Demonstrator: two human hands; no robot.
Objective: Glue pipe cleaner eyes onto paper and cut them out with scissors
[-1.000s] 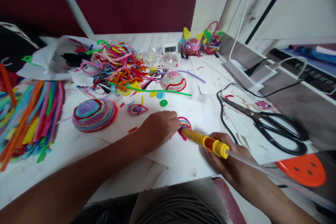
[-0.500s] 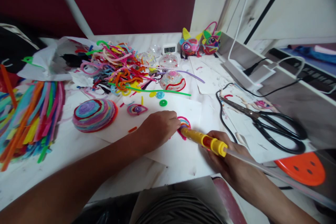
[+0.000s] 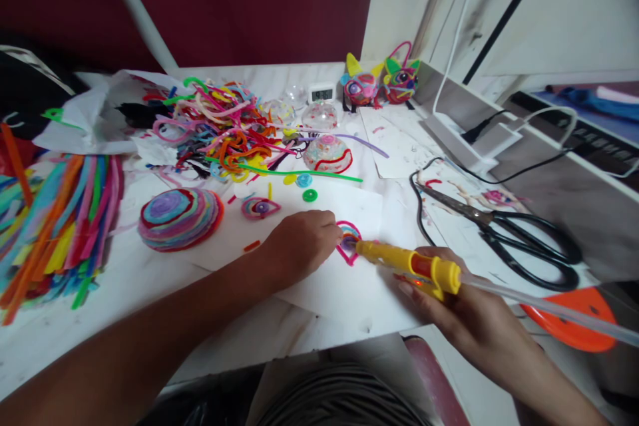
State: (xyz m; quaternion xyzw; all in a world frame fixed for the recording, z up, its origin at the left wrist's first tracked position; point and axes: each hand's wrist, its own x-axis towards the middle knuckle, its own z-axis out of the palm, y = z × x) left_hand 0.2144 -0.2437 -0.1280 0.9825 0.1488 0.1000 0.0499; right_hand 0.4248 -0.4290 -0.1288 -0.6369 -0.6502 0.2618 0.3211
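My left hand (image 3: 299, 245) rests on a white sheet of paper (image 3: 344, 289) with its fingers curled, pinching a small pink-edged coiled pipe-cleaner piece (image 3: 348, 242). Wrapped in my right hand (image 3: 452, 306) is a yellow pen-shaped glue gun (image 3: 407, 261) with a clear glue stick out of its back. The gun's tip sits at the right edge of the coiled piece. A second small coil (image 3: 260, 207) and a large round multicoloured coil (image 3: 180, 217) lie to the left.
A tangle of bright pipe cleaners (image 3: 224, 130) fills the back, straight ones (image 3: 54, 226) lie at left. Black scissors (image 3: 514, 233) and a black cable lie at right. Two pipe-cleaner figures (image 3: 382, 83), a small clock (image 3: 322, 92) and clear domes stand behind. An orange stool (image 3: 574, 326) is at lower right.
My right hand has shifted right and turned the glue gun flatter, its tip moved from over the coil to its right edge. My left hand stays on the coil.
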